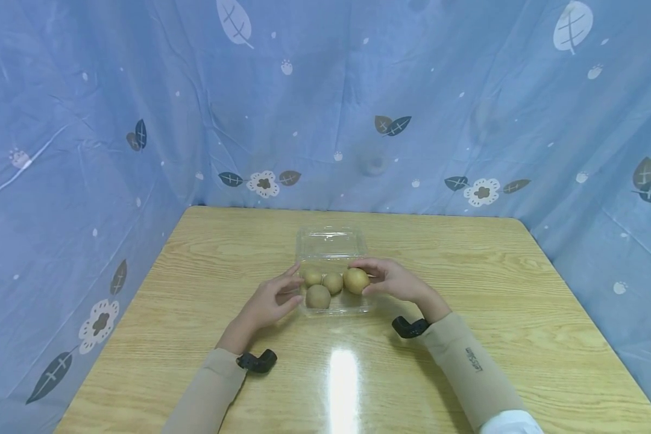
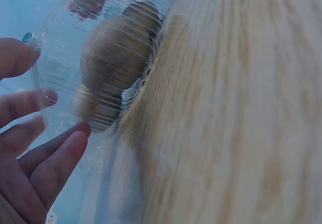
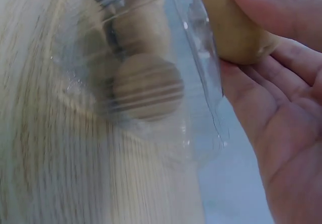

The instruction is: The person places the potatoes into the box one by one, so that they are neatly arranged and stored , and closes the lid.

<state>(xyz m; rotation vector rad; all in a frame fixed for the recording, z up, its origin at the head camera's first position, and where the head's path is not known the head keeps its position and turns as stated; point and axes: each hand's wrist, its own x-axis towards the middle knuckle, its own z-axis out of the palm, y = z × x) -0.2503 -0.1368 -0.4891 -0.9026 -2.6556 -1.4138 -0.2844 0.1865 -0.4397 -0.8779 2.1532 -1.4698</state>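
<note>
A clear plastic clamshell box (image 1: 336,311) lies with its lid (image 1: 330,242) folded back, and three potatoes sit inside: a browner one in front (image 1: 318,296), a smaller one at back left (image 1: 312,277) and another in the middle (image 1: 333,283). My right hand (image 1: 393,280) holds a larger yellowish potato (image 1: 356,281) between thumb and fingers over the box's right side; the right wrist view has this potato (image 3: 239,25) at rim height. At the left side, my left hand (image 1: 271,299) has its fingers loosely spread, with fingertips (image 2: 49,97) right at the clear wall.
The box stands on a wood-grain table (image 1: 222,253). A blue curtain (image 1: 325,108) with leaf and flower prints hangs behind the table and along both sides. Black wrist devices (image 1: 257,361) sit on both wrists. Light glares on the tabletop in front of the box.
</note>
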